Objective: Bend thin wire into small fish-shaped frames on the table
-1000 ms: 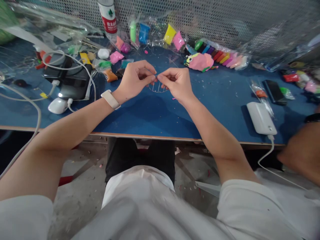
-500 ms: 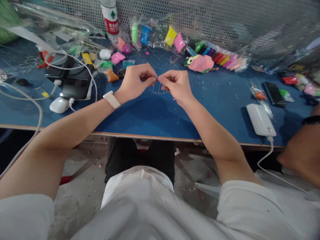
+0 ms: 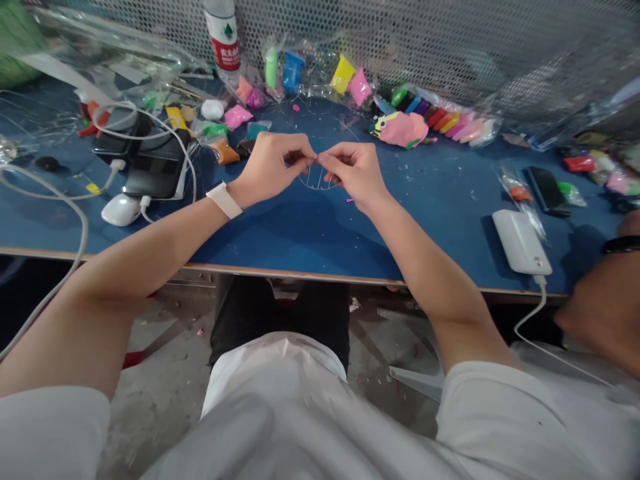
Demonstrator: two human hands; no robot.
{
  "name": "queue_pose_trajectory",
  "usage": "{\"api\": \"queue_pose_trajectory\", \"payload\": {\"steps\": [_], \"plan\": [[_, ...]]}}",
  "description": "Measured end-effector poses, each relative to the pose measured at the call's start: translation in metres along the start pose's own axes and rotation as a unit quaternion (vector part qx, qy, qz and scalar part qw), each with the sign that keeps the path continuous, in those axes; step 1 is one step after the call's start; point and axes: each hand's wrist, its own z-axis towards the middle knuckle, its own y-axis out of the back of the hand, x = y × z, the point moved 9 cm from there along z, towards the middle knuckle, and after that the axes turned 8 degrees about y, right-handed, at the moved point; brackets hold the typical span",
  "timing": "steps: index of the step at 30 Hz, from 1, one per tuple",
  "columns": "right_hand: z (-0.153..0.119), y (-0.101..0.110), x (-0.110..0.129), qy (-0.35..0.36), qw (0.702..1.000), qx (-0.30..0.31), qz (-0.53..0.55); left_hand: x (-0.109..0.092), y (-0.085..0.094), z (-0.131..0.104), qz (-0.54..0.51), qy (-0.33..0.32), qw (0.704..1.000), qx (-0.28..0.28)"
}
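Over the blue table (image 3: pixel 300 243), my left hand (image 3: pixel 281 160) and my right hand (image 3: pixel 354 172) meet fingertip to fingertip. Thumb and forefinger are pinched together on each. Whatever lies in the pinch is too small to make out. Just under the fingertips shows a thin pale round outline with a few bars across it (image 3: pixel 320 179), like a wire ring. The hands partly hide it, and I cannot tell whether it is held or lies on the table. A tiny pink piece (image 3: pixel 349 200) lies by my right hand. Beyond that hand rests a pink clay fish (image 3: pixel 401 129) with a googly eye.
Coloured clay packets (image 3: pixel 237 117) line the back, beside a water bottle (image 3: pixel 223 41). Black devices (image 3: pixel 156 167) with white cables lie at left. At right are a white power bank (image 3: pixel 521 240), a dark phone (image 3: pixel 547 191) and another person's arm (image 3: pixel 607 293).
Both hands stay in the same pinch, with only a very slight shift of the fingers. The view has moved a little; the things on the table lie as before.
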Motion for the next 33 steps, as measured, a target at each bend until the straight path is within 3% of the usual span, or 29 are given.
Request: {"api": "queue_pose_trajectory", "payload": {"steps": [5,10,20,29,33], "plan": [[-0.001,-0.001,0.008,0.007,1.000,0.016,-0.005,-0.006,-0.002,-0.002,0.036,-0.030,0.999,-0.003],[0.001,0.000,0.000,0.003,1.000,0.029,-0.011,0.007,-0.004,-0.001,-0.033,0.024,0.999,-0.004],[0.001,0.009,0.003,0.046,0.997,-0.003,-0.061,0.022,-0.014,0.002,-0.113,0.065,0.991,0.027],[0.000,0.003,-0.006,-0.015,0.999,0.045,0.002,0.020,-0.008,0.004,-0.100,0.052,0.994,0.013],[0.001,0.004,-0.002,-0.004,0.999,0.051,-0.007,0.019,-0.008,0.003,-0.092,0.053,0.994,0.011]]}}
